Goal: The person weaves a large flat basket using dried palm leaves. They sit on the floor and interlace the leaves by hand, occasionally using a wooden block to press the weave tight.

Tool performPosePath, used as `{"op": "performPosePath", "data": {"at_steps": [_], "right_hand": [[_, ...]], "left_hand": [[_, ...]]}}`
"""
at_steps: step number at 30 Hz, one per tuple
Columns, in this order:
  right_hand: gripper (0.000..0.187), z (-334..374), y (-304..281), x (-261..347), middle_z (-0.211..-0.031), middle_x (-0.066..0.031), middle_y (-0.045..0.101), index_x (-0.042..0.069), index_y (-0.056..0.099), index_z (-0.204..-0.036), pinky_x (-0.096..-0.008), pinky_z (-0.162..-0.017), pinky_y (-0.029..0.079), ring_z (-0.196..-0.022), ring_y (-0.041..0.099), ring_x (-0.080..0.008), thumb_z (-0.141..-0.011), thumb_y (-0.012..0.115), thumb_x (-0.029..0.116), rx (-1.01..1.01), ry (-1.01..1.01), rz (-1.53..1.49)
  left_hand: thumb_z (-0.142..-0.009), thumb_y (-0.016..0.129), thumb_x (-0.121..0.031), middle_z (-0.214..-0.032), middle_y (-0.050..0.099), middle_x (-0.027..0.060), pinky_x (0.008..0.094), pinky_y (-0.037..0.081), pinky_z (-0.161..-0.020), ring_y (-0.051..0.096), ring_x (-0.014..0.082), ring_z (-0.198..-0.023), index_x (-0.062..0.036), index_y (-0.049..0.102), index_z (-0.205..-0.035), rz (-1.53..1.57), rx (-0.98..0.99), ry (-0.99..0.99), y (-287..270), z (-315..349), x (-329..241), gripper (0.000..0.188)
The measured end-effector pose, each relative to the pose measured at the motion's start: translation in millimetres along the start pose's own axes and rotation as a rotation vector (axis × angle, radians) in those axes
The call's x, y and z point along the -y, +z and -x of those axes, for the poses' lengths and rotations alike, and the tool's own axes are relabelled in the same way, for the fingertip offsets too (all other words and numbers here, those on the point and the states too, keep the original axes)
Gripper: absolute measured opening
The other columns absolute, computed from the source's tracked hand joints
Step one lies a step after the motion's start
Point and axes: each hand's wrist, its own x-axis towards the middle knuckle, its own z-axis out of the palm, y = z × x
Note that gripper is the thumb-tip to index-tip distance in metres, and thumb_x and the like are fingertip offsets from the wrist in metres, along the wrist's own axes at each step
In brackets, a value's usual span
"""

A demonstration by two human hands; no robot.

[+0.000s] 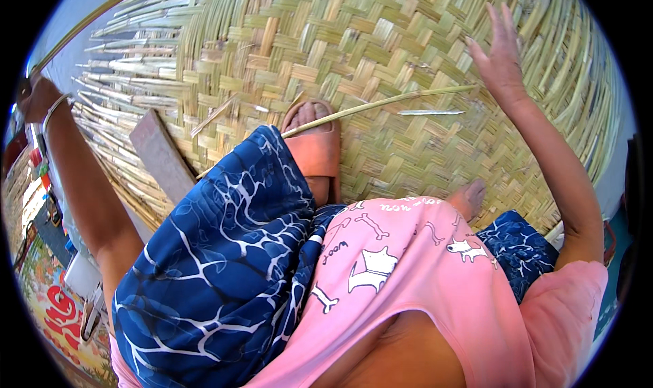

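My left hand, with a bangle at the wrist, is out at the far left edge, its fingers closed at the lower end of a long cane strip. That strip slants up and to the right past the mat's ragged edge. Part of the hand is dark and cut off by the rim. Over the right side of a large woven mat, my right hand is held open, fingers apart and nothing in them. Close to its wrist ends another cane strip, which runs left across my sandalled foot.
An orange sandal on one foot and a bare foot rest on the mat. A flat wooden board lies at the left. A short pale strip lies on the weave. Unwoven cane ends stick out along the mat's left side.
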Motion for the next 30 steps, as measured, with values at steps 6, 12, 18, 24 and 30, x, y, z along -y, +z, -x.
{"op": "performPosePath", "data": {"at_steps": [6, 12, 18, 24, 30], "right_hand": [[0.043, 30, -14, 57, -0.115, -0.0148, 0.055, 0.004, 0.05, -0.117, -0.0398, -0.09, 0.043, -0.106, 0.053, -0.0317, -0.077, 0.063, 0.013, 0.531, -0.471, -0.155], [0.012, 32, 4, 74, -0.083, -0.0105, 0.063, 0.008, 0.061, -0.089, -0.0393, -0.065, 0.049, -0.078, 0.06, -0.0306, -0.08, 0.058, 0.015, 0.746, -0.472, -0.14], [0.014, -8, -9, 75, -0.078, -0.0105, 0.061, 0.004, 0.06, -0.09, -0.0357, -0.062, 0.047, -0.071, 0.059, -0.0259, -0.085, 0.058, 0.018, 0.586, -0.223, -0.433], [0.023, -16, -9, 78, -0.074, -0.0008, 0.057, 0.0, 0.06, -0.089, -0.0277, -0.063, 0.045, -0.068, 0.052, -0.0096, -0.088, 0.06, 0.023, 0.863, 0.217, -0.752], [0.016, -26, -13, 57, -0.075, -0.007, 0.06, 0.005, 0.062, -0.09, -0.0304, -0.065, 0.047, -0.067, 0.056, -0.0195, -0.084, 0.061, 0.02, 0.717, -0.007, -0.478]], "left_hand": [[-0.084, 0.061, -0.01, -0.105, 0.063, 0.0139, 0.0264, 0.053, -0.074, 0.065, 0.0233, -0.094, -0.0034, 0.054, -0.115, 0.46, 0.54, -0.487, 11, 90, 43, 0.032], [-0.088, 0.061, -0.027, -0.098, 0.067, 0.0102, 0.031, 0.049, -0.078, 0.061, 0.0168, -0.087, 0.0002, 0.061, -0.113, 0.246, 1.712, -0.304, -19, 280, -13, 0.037], [-0.088, 0.06, -0.022, -0.085, 0.067, 0.0085, 0.0291, 0.048, -0.067, 0.062, 0.0132, -0.076, 0.0014, 0.063, -0.104, 0.241, 1.672, -0.555, -30, 316, -21, 0.028], [-0.082, 0.064, -0.025, -0.072, 0.062, 0.0123, 0.0383, 0.047, -0.061, 0.059, 0.0318, -0.065, -0.0059, 0.065, -0.086, 0.046, 1.198, 0.357, 7, 247, -59, 0.02], [-0.087, 0.063, -0.026, -0.057, 0.054, 0.0003, 0.0242, 0.039, -0.047, 0.048, 0.0075, -0.051, -0.002, 0.063, -0.08, 0.091, 1.583, -0.126, 20, 229, -58, 0.025]]}}
